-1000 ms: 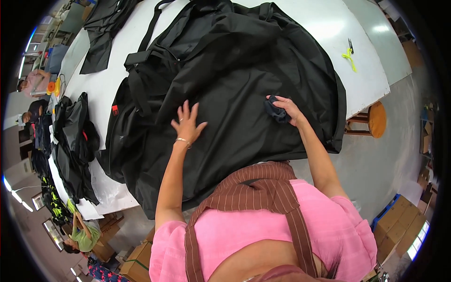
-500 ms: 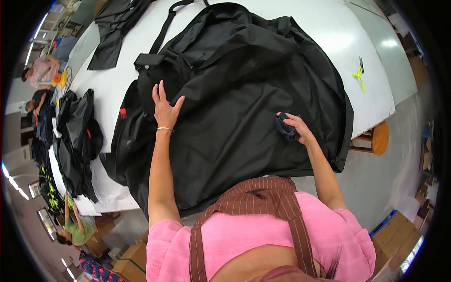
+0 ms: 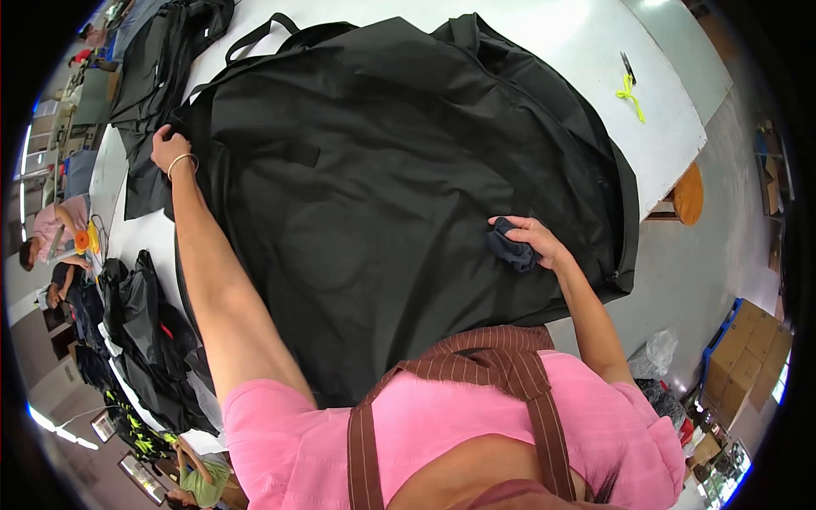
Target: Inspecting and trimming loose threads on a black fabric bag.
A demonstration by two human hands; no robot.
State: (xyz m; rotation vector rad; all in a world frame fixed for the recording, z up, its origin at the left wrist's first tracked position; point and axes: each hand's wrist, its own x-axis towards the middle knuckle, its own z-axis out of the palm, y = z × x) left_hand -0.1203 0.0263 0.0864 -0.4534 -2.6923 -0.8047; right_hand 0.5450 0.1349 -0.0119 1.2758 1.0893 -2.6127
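A large black fabric bag (image 3: 382, 187) lies spread over the white table, with a strap loop (image 3: 259, 36) at its far left edge. Out at the bag's left edge, my left hand (image 3: 172, 149) has its fingers closed on the fabric; that arm is stretched far to the left. My right hand (image 3: 541, 240) grips a crumpled dark blue cloth (image 3: 512, 248), which rests against the bag's right part. A small dark patch (image 3: 303, 154) shows on the bag's upper face.
Small black scissors with a yellow ribbon (image 3: 629, 89) lie at the table's (image 3: 667, 127) far right. More black fabric pieces (image 3: 157, 76) are at the far left, with another black heap (image 3: 149, 331) nearer. A wooden stool (image 3: 687, 195) stands beyond the right edge. Several people work at left.
My left hand has moved left and away from me, from lying spread on the bag to gripping its edge. The bag's left side now lies flatter and wider. My right hand keeps the cloth.
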